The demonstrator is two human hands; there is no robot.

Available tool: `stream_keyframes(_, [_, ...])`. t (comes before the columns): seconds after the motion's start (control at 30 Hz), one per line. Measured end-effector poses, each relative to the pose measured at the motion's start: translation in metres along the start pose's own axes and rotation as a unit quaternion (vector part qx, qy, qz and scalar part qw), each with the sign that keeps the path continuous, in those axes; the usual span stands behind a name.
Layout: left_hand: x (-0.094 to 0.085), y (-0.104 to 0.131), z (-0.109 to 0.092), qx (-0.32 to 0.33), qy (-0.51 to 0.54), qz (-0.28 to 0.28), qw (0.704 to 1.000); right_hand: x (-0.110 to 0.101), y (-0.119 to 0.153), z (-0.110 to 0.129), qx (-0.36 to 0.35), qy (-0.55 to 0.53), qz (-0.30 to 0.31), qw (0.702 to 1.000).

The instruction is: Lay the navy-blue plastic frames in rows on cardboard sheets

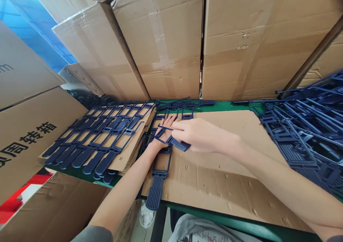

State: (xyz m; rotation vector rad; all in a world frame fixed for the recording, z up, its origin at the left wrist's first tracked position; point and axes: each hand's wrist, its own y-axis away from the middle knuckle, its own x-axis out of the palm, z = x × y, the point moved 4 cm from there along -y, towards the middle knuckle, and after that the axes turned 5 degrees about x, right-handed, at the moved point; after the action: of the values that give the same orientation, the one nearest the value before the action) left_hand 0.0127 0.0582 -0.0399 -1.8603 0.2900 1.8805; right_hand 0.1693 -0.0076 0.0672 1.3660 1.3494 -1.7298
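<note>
My right hand (202,134) is closed on a dark blue plastic frame piece (180,144), which has thin rods and a ribbed paddle-shaped end. It holds this piece tilted, just over my left hand (164,127), and partly covers it. My left hand lies with its fingers stretched out at the left side of a cardboard sheet (222,163). Below its wrist, a similar blue piece (155,192) lies on the sheet, its ribbed end past the front edge. More blue frame ends (187,114) show beyond the fingers.
To the left, rows of blue pieces (107,156) lie on stacked cardboard (127,160). A tangled heap of them (311,131) fills the right side. Loose pieces (182,104) rest at the back of the green table (225,107). Large cartons (166,49) stand behind.
</note>
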Motion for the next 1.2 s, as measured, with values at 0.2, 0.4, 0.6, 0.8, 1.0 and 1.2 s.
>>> stream_keyframes(0.2, [0.013, -0.009, 0.005, -0.009, -0.014, 0.025, 1.0, 0.038, -0.001, 0.023, 0.001, -0.008, 0.098, 0.995])
stream_keyframes(0.4, [0.008, 0.0, 0.0, 0.025, -0.014, 0.02, 0.999, 0.049, -0.012, 0.003, 0.096, -0.138, 0.016, 0.986])
stream_keyframes(0.6, [0.005, 0.006, -0.003, 0.027, -0.01, -0.002, 1.0, 0.089, -0.011, -0.014, 0.211, -0.235, -0.063, 0.947])
stream_keyframes(0.8, [0.008, 0.001, 0.0, 0.023, -0.004, -0.003, 1.0, 0.095, -0.014, -0.031, 0.29, -0.466, -0.07, 0.833])
stream_keyframes(1.0, [0.001, 0.001, -0.003, 0.008, 0.011, -0.001, 1.0, 0.043, 0.002, -0.061, 0.325, -0.579, -0.041, 0.747])
stream_keyframes(1.2, [-0.001, -0.002, -0.004, -0.016, 0.014, 0.027, 0.999, 0.028, 0.022, -0.082, 0.392, -0.488, 0.037, 0.779])
